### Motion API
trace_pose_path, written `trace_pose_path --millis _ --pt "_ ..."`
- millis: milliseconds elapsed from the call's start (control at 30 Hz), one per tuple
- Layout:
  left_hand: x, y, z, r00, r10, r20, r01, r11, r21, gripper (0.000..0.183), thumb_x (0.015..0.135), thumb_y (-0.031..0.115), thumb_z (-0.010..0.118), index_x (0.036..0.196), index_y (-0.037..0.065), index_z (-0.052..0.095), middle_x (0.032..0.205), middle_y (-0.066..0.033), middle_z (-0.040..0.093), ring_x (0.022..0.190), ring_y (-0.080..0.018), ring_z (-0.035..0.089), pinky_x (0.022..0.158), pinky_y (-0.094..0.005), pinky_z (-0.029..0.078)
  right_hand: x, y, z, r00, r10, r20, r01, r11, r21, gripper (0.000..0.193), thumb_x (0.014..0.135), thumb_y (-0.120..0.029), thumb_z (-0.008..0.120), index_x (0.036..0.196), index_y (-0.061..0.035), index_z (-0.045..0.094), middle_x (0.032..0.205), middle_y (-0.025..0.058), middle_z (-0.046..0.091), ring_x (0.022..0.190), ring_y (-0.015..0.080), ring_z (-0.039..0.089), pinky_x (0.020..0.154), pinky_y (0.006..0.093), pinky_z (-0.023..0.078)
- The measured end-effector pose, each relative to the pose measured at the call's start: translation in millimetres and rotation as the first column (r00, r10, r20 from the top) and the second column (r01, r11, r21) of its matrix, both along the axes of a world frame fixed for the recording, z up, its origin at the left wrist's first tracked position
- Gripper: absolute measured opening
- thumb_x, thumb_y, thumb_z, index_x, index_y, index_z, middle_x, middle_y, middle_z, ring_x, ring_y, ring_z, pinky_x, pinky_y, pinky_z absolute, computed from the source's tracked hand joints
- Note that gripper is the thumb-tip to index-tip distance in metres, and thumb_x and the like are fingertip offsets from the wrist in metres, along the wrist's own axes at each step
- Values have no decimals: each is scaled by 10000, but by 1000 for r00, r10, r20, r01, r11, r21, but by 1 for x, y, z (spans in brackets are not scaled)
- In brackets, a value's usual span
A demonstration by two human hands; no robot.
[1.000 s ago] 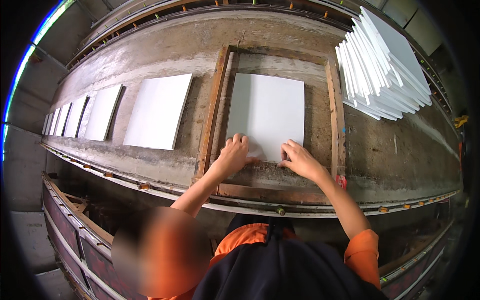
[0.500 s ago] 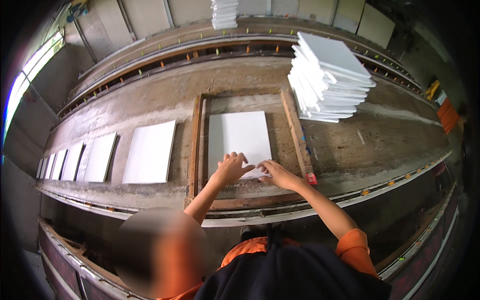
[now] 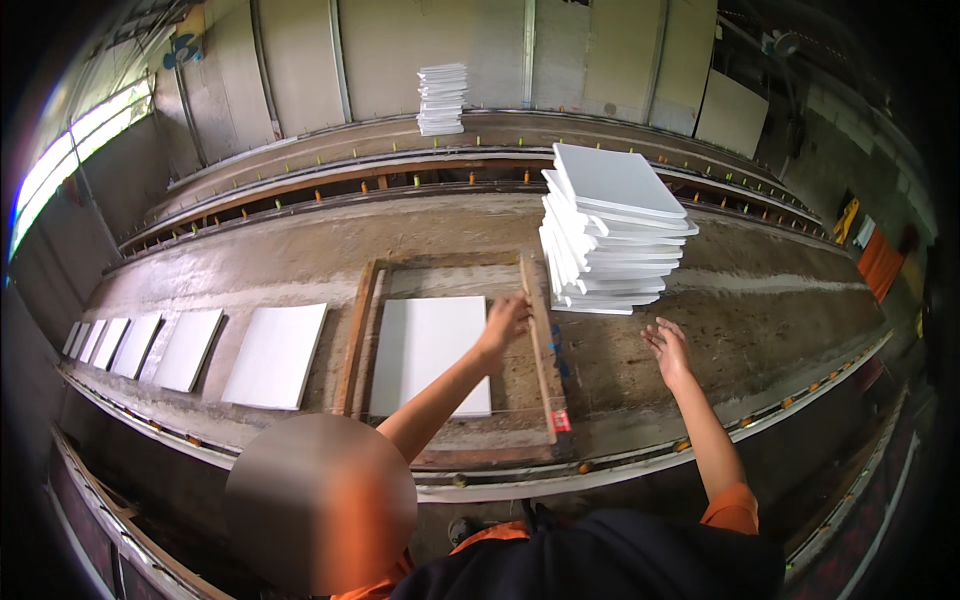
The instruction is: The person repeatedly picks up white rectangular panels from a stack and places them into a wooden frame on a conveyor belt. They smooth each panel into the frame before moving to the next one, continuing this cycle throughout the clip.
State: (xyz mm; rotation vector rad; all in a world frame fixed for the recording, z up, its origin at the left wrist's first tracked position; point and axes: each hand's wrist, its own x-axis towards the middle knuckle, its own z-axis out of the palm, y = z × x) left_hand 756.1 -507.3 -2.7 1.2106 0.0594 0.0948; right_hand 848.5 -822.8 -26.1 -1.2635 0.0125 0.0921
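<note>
A flat white rectangular panel (image 3: 440, 350) lies on the long worktable inside a wooden frame (image 3: 362, 335). My left hand (image 3: 507, 322) reaches over the panel's right edge to the frame's right bar. Its fingers look loosely apart and hold nothing I can see; whether they touch the bar, I cannot tell. My right hand (image 3: 667, 350) is open in the air right of the frame, with fingers spread. Just beyond both hands rises a tall, uneven stack of white panels (image 3: 615, 235).
Several white panels (image 3: 275, 355) lie in a row along the table to the left. A second stack (image 3: 442, 100) stands on a farther table. Rails with small coloured stops line the table edges (image 3: 640, 457). A red tag (image 3: 561, 421) marks the frame's near right corner.
Both hands have left the near edge of the panel and moved right, the left to the frame's right bar, the right past the frame. My view has tilted up and shifted right.
</note>
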Motion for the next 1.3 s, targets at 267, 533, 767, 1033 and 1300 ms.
trace_pose_path --millis 267,533,767,1033,1300 --pt "53 -71 2 941 293 -171 -328 914 -238 582 908 420 411 1326 31 296 1332 -122 355 1261 -229 296 1055 -414 192 96 -56 -66 990 71 -119 -60 993 97 323 860 -57 442 1171 -21 361 1111 192 513 1031 283 525 963 380 393" --pt "121 -136 -42 827 442 -346 -473 881 -5 859 843 654 264 1396 26 70 1465 -123 93 1359 -222 31 1090 -402 37 137 -36 -67 970 144 -197 -124 986 113 689 748 -53 570 1316 -25 182 1224 152 383 1091 241 446 993 372 325" --pt "180 -93 -133 603 699 -383 -641 711 289 738 866 585 288 1358 36 245 1399 -184 257 1277 -316 266 1025 -419 218 139 9 -81 972 16 -236 -8 999 34 752 701 -45 609 1336 -8 208 1353 126 278 1247 229 265 1038 334 187" --pt "174 -122 -87 683 638 -356 -562 770 301 689 857 517 343 1340 39 231 1362 -202 289 1233 -316 316 1004 -412 258 149 11 -65 929 122 -350 -36 969 243 315 705 -118 564 1002 -107 461 1008 45 468 958 195 448 810 413 405" --pt "185 -96 -93 718 592 -366 -582 799 152 473 876 421 408 1152 42 345 1049 -124 473 954 -202 453 827 -352 381 151 8 -50 916 92 -391 -73 995 63 360 726 -178 588 1054 -126 448 1069 22 429 1011 193 406 790 447 406"
